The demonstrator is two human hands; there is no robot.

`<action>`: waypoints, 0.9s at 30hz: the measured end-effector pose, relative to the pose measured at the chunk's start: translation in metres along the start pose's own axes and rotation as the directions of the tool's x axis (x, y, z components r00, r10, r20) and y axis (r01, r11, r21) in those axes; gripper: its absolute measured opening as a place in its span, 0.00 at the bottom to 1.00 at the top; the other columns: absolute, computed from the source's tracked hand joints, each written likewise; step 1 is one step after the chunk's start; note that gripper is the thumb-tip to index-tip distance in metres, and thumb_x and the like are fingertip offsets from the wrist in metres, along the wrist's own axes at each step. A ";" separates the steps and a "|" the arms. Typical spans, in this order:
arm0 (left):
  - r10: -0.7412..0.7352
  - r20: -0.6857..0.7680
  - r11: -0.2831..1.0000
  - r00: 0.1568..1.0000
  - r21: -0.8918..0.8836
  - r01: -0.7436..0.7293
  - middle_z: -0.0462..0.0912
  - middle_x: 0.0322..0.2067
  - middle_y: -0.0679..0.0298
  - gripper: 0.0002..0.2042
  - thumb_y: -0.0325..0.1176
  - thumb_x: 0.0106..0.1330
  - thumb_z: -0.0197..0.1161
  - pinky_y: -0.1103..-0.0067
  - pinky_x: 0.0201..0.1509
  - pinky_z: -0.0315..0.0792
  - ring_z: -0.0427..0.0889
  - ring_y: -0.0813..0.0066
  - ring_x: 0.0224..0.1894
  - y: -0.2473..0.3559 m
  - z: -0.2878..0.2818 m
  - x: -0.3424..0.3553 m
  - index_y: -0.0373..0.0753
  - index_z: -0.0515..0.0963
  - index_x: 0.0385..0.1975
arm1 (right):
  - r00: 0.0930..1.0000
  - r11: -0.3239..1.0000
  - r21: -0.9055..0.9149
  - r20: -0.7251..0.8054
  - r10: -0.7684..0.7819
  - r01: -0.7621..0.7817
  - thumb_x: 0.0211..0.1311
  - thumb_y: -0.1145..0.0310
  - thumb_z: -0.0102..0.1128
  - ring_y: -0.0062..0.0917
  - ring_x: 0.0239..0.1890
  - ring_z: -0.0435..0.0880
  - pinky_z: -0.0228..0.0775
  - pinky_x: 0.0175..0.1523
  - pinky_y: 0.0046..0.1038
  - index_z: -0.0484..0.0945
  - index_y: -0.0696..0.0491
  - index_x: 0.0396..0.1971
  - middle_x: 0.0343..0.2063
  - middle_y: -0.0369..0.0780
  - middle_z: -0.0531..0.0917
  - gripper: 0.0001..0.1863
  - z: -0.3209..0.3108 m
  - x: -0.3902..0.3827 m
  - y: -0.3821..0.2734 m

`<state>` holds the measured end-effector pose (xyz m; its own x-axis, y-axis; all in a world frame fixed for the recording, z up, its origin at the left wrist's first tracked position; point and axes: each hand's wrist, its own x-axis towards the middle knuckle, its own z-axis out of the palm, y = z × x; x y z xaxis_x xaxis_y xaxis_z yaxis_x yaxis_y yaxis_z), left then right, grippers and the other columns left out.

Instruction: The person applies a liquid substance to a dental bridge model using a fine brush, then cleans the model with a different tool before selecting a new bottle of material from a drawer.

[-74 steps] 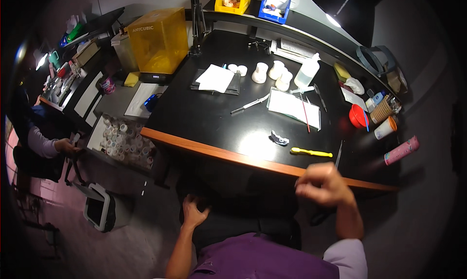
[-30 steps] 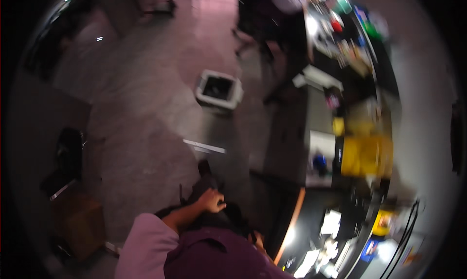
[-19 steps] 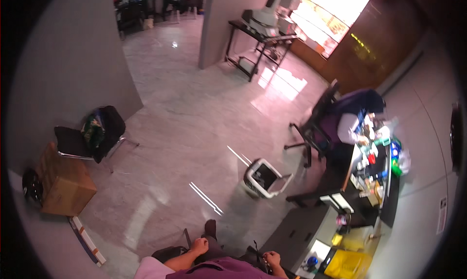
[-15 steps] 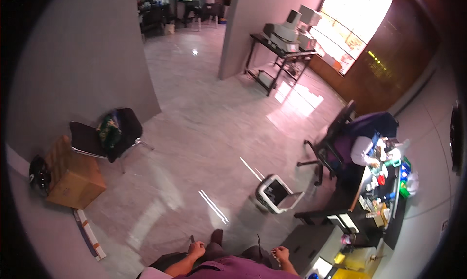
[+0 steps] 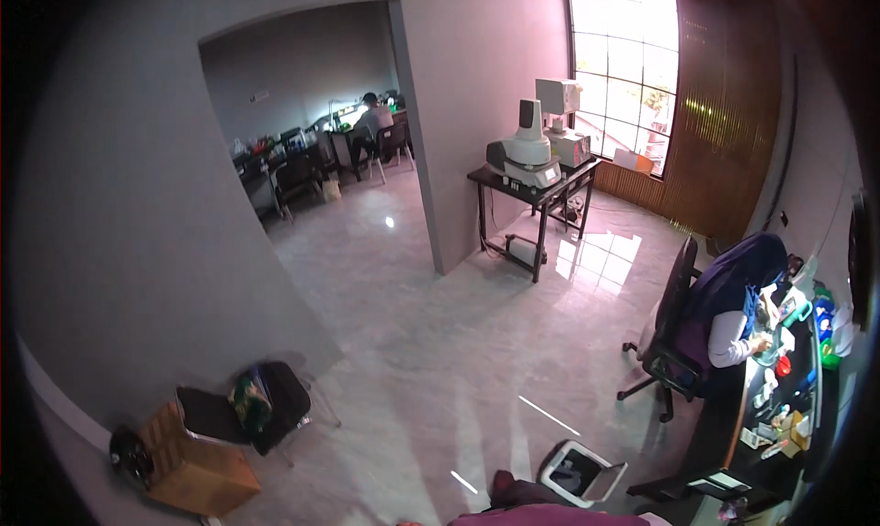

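Observation:
Only a sliver of skin, seemingly my left hand [image 5: 408,523], shows at the lower edge; its fingers are cut off from view. My right hand is out of the picture. The front of my purple top [image 5: 541,519] fills the bottom middle, with one dark shoe [image 5: 502,482] beyond it on the floor. Close to that shoe stands a white bin [image 5: 548,472] with a dark inside and its lid swung aside. I cannot see anything held in either hand.
Left, a dark chair [image 5: 295,399] holds a green bag beside a cardboard box [image 5: 206,485]. Right, a seated co-worker [image 5: 733,338] works at a cluttered desk [image 5: 733,434]. White instruments stand on a black table [image 5: 536,192]; a wall opening shows another person [image 5: 374,118].
My view has tilted up and swung left, revealing more of the far room. My hands and forearms, visible before over my lap, have dropped almost wholly out of the picture.

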<state>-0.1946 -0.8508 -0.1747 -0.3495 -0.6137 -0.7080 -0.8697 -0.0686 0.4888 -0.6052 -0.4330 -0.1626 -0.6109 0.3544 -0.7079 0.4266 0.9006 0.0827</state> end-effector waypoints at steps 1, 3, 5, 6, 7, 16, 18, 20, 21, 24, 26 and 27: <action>0.000 -0.005 1.000 1.000 0.006 0.000 0.92 0.35 0.63 0.13 0.40 0.63 0.57 0.67 0.48 0.82 0.90 0.61 0.38 0.017 -0.008 0.008 0.52 0.92 0.33 | 1.000 1.000 0.017 0.017 -0.010 0.009 0.58 0.67 0.66 0.32 0.30 0.89 0.79 0.34 0.36 0.87 0.58 0.30 0.25 0.40 0.88 0.09 -0.009 0.006 -0.017; 0.012 -0.027 1.000 1.000 0.001 -0.012 0.92 0.35 0.63 0.13 0.40 0.63 0.57 0.66 0.49 0.82 0.90 0.61 0.38 0.053 -0.025 0.032 0.51 0.92 0.33 | 0.995 0.993 0.080 0.047 -0.086 0.082 0.58 0.68 0.64 0.32 0.29 0.88 0.78 0.33 0.35 0.87 0.58 0.30 0.26 0.41 0.88 0.08 -0.026 0.024 -0.062; 0.012 -0.064 1.000 0.998 -0.012 -0.013 0.92 0.36 0.62 0.14 0.40 0.63 0.57 0.66 0.49 0.82 0.90 0.61 0.38 0.081 -0.049 0.054 0.51 0.92 0.34 | 0.973 0.960 0.189 0.057 -0.222 0.208 0.59 0.69 0.63 0.32 0.29 0.88 0.77 0.32 0.34 0.86 0.58 0.30 0.26 0.41 0.87 0.08 -0.034 0.037 -0.126; 0.018 -0.071 1.000 0.997 -0.024 -0.019 0.92 0.36 0.62 0.14 0.40 0.63 0.57 0.66 0.49 0.82 0.90 0.60 0.38 0.101 -0.054 0.066 0.51 0.92 0.34 | 0.956 0.928 0.254 0.041 -0.291 0.272 0.59 0.70 0.62 0.32 0.29 0.88 0.77 0.31 0.33 0.86 0.58 0.30 0.26 0.42 0.87 0.08 -0.043 0.044 -0.159; 0.023 -0.075 0.999 0.997 -0.033 -0.026 0.92 0.36 0.62 0.14 0.40 0.63 0.57 0.66 0.49 0.82 0.90 0.60 0.38 0.120 -0.060 0.080 0.50 0.92 0.35 | 0.931 0.880 0.335 0.022 -0.365 0.337 0.59 0.70 0.62 0.33 0.29 0.87 0.76 0.31 0.33 0.86 0.58 0.30 0.26 0.42 0.87 0.08 -0.051 0.050 -0.197; -0.065 0.015 0.997 0.998 0.040 0.065 0.92 0.38 0.61 0.15 0.41 0.63 0.56 0.64 0.50 0.83 0.91 0.59 0.39 0.223 -0.098 0.216 0.48 0.91 0.37 | 0.523 0.419 0.431 -0.154 -0.838 0.799 0.64 0.63 0.68 0.25 0.35 0.87 0.80 0.41 0.29 0.89 0.57 0.39 0.33 0.41 0.90 0.13 -0.133 -0.036 -0.535; -0.063 0.067 0.992 0.996 0.115 0.055 0.92 0.38 0.61 0.15 0.41 0.63 0.56 0.63 0.50 0.83 0.91 0.59 0.39 0.249 -0.113 0.255 0.47 0.91 0.38 | 0.424 0.351 0.338 -0.174 -0.889 0.873 0.64 0.60 0.70 0.29 0.38 0.90 0.81 0.46 0.32 0.89 0.55 0.40 0.35 0.43 0.91 0.14 -0.134 -0.052 -0.575; -0.057 0.120 0.976 0.991 0.216 0.030 0.92 0.39 0.61 0.15 0.41 0.63 0.56 0.63 0.50 0.83 0.91 0.59 0.39 0.273 -0.134 0.292 0.47 0.91 0.39 | 0.396 0.353 0.269 -0.125 -0.910 0.896 0.64 0.58 0.69 0.33 0.42 0.91 0.82 0.51 0.35 0.90 0.52 0.40 0.37 0.44 0.92 0.14 -0.131 -0.066 -0.607; -0.041 0.158 0.963 0.987 0.271 -0.004 0.92 0.39 0.61 0.16 0.41 0.64 0.56 0.63 0.50 0.83 0.91 0.59 0.39 0.291 -0.141 0.313 0.47 0.91 0.39 | 0.445 0.421 0.280 -0.025 -0.895 0.863 0.64 0.57 0.68 0.34 0.44 0.91 0.81 0.51 0.35 0.90 0.51 0.42 0.39 0.43 0.92 0.14 -0.130 -0.059 -0.617; -0.010 0.249 0.848 0.969 0.515 -0.124 0.92 0.40 0.61 0.16 0.41 0.64 0.56 0.62 0.50 0.83 0.91 0.59 0.39 0.314 -0.189 0.373 0.46 0.90 0.40 | 0.349 0.372 0.132 0.171 -0.921 0.919 0.65 0.59 0.66 0.37 0.47 0.90 0.80 0.54 0.37 0.88 0.52 0.47 0.43 0.46 0.91 0.16 -0.139 -0.084 -0.647; 0.084 0.365 0.573 0.927 0.744 -0.345 0.92 0.40 0.61 0.16 0.41 0.64 0.56 0.62 0.50 0.83 0.91 0.58 0.39 0.342 -0.223 0.428 0.45 0.90 0.41 | 0.410 0.435 0.135 0.177 -0.895 0.890 0.65 0.59 0.65 0.38 0.47 0.90 0.80 0.54 0.36 0.88 0.53 0.48 0.44 0.46 0.91 0.17 -0.150 -0.085 -0.662; 0.121 0.391 0.457 0.912 0.794 -0.401 0.92 0.40 0.61 0.17 0.41 0.64 0.55 0.62 0.50 0.83 0.91 0.58 0.39 0.368 -0.235 0.461 0.45 0.90 0.41 | 0.463 0.480 0.151 0.132 -0.876 0.864 0.65 0.58 0.65 0.38 0.47 0.90 0.81 0.54 0.36 0.87 0.53 0.48 0.44 0.46 0.91 0.18 -0.155 -0.082 -0.665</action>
<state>-0.5939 -1.3445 -0.2015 -0.5604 -0.2604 -0.7862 -0.5343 0.8390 0.1030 -0.9421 -1.0219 -0.0515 -0.5686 -0.6583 -0.4933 -0.2230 0.7006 -0.6778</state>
